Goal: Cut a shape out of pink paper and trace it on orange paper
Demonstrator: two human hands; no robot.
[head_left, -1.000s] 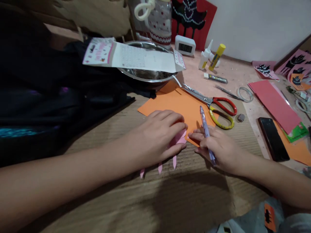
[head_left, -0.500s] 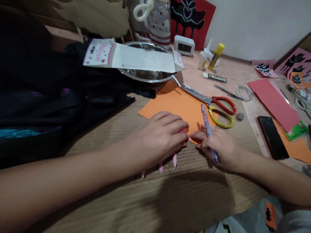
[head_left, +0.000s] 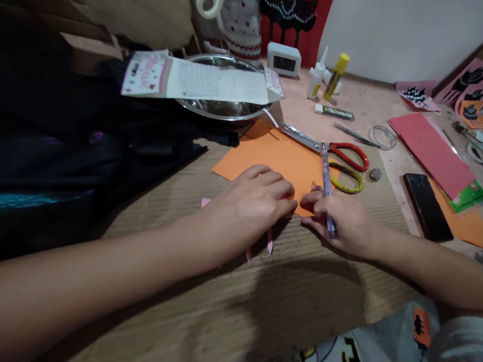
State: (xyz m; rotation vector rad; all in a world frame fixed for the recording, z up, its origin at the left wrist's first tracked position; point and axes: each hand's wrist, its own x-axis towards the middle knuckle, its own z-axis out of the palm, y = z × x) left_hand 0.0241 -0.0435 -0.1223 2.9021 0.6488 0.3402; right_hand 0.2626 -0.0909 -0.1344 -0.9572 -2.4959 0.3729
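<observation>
My left hand [head_left: 260, 201] lies palm down, its fingers stretched over a pink paper cutout and the near edge of an orange sheet of paper [head_left: 281, 156]. Most of the cutout is hidden; its thin pointed pink prongs [head_left: 269, 241] stick out below the palm, and a pink corner [head_left: 206, 201] shows beyond the wrist. A purple pen [head_left: 326, 186] is held by my right hand [head_left: 339, 216], its shaft standing up past the thumb. The right fingertips touch the orange sheet's near corner, close to the left fingertips. Scissors [head_left: 320, 146] with one red and one yellow handle lie across the orange sheet.
Behind the sheet, a metal bowl [head_left: 211, 111] carries a card of stick-on pearls [head_left: 234, 83]. Farther right are a clock [head_left: 284, 59], glue bottle [head_left: 316, 80], glue stick [head_left: 335, 78], tweezers [head_left: 356, 134], tape roll [head_left: 383, 137] and phone [head_left: 428, 206]. Dark cloth [head_left: 124, 151] covers the left.
The pen has tipped more upright in my right hand. My left fingers have shifted slightly over the pink cutout, whose corner now shows on the left. The whole view has tilted a little downward.
</observation>
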